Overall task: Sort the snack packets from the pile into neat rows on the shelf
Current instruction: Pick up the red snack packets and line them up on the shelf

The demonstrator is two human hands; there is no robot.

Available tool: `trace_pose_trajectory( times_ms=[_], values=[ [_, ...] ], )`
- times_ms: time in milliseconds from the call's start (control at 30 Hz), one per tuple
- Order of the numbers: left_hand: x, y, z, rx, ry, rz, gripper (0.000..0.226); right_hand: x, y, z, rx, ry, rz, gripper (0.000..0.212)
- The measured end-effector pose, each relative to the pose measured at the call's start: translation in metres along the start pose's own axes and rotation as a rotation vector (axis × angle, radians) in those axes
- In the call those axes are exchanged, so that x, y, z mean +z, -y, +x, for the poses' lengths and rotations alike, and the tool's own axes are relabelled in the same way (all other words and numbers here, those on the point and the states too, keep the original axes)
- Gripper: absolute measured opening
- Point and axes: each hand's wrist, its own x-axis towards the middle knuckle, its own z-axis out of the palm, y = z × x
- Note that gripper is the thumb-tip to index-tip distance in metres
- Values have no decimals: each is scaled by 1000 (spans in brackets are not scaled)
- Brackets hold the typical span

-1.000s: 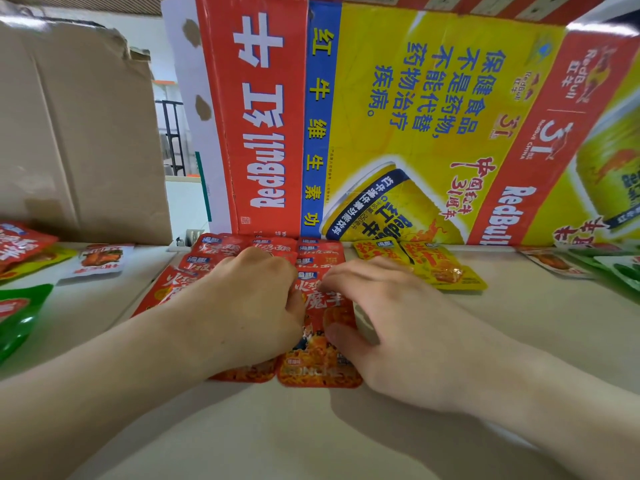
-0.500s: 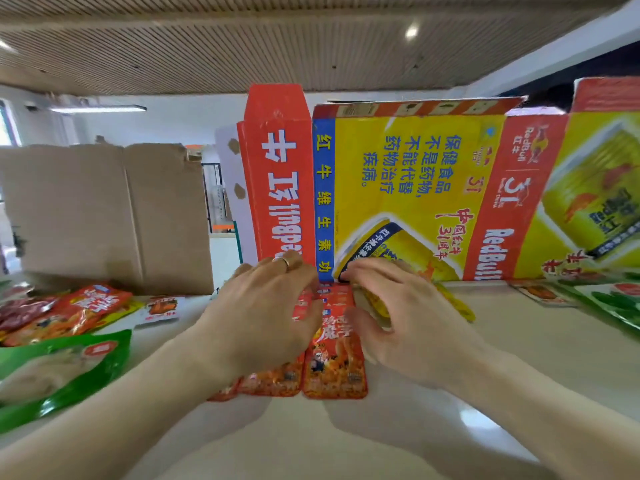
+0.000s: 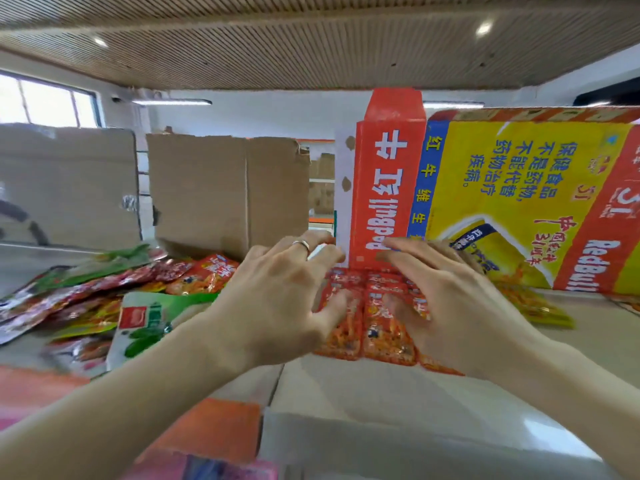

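Observation:
A row of red-orange snack packets lies on the pale shelf surface, running back toward the Red Bull carton. My left hand, with a ring, hovers over the row's left side, fingers spread and relaxed, thumb touching a packet. My right hand spreads over the right side of the row, its thumb resting on a packet. Yellow packets lie to the right, partly hidden by my right hand. A loose pile of red and green packets lies at the left.
A flattened Red Bull carton stands upright behind the row. Brown cardboard boxes stand at the back left. A green and white packet lies near my left forearm. Orange and pink items lie blurred below the shelf edge.
The camera has tilted up and pulled back, showing the ceiling and the pile at left. Both hands have loosened from pressing the red packets and now spread over the row.

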Motion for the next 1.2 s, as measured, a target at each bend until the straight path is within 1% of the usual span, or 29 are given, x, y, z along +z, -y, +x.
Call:
trace_pose_trajectory(
  times_ms=[133, 267, 433, 533, 633, 700, 800, 867, 933, 1067, 1200],
  values=[
    [-13, 44, -27, -31, -10, 29, 54, 14, 42, 24, -44, 18, 15, 48],
    [-22, 93, -54, -92, -8, 71, 56, 33, 85, 50, -86, 11, 56, 47],
    [-31, 151, -85, -159, 9, 98, 53, 59, 141, 79, -150, 52, 88, 42],
    [-37, 186, -102, -205, 14, 86, 50, 77, 171, 94, -186, 87, 88, 44],
    [-40, 220, -118, -277, 6, 99, 50, 93, 197, 110, -205, 130, 73, 48],
    [-42, 243, -126, -359, 17, 144, 49, 102, 212, 120, -212, 145, 71, 49],
    [-42, 274, -134, -494, 85, 185, 55, 110, 230, 132, -216, 163, 82, 47],
    [-37, 290, -137, -533, 136, 195, 59, 114, 238, 137, -213, 174, 83, 46],
    [-32, 301, -137, -548, 166, 132, 61, 118, 243, 141, -204, 176, 76, 45],
    [-34, 308, -134, -533, 186, -18, 52, 124, 248, 142, -176, 191, 62, 43],
    [-34, 309, -133, -499, 112, -107, 54, 123, 250, 137, -147, 204, 60, 42]
  ],
)
